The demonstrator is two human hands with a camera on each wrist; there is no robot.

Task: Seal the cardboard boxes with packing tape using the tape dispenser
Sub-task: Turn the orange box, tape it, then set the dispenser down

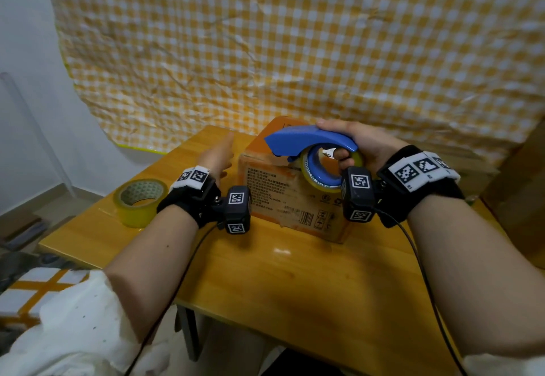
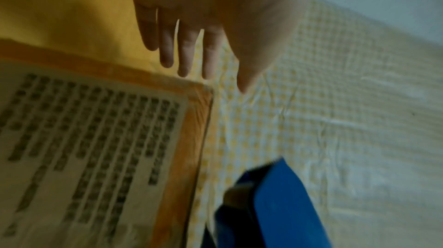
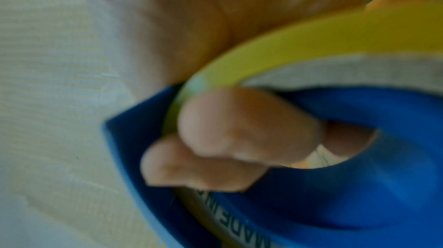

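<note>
Tabletop spare tape roll (image 1: 138, 202), head-view only

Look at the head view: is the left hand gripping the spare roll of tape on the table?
No, the left hand is open beside the cardboard box, while the spare roll lies untouched.
</note>
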